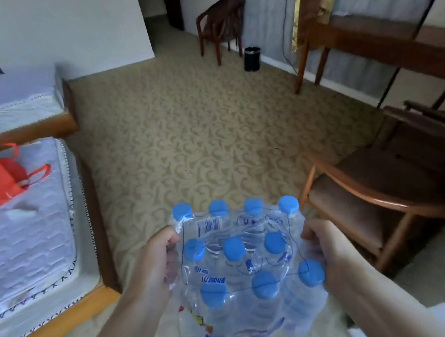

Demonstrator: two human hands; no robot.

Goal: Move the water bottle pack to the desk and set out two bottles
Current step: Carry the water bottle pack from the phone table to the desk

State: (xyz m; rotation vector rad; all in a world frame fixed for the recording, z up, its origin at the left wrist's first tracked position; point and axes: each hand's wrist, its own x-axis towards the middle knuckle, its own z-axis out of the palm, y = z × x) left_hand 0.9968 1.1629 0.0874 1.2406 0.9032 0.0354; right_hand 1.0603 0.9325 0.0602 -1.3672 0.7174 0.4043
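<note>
both hands (157, 260) (325, 245) grip water bottle pack (248, 270) at its sides | chair (382, 187) near right | table (395, 48) beyond it | bed (28, 216) left

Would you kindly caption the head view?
Both hands, left hand and right hand, carry a shrink-wrapped water bottle pack over patterned carpet.

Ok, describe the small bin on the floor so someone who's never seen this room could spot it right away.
Look across the patterned carpet to the far wall, between the wooden armchair and the long wooden desk. A small black cylindrical bin stands there on the floor by the skirting. It is the only dark, round, legless thing there.
</note>
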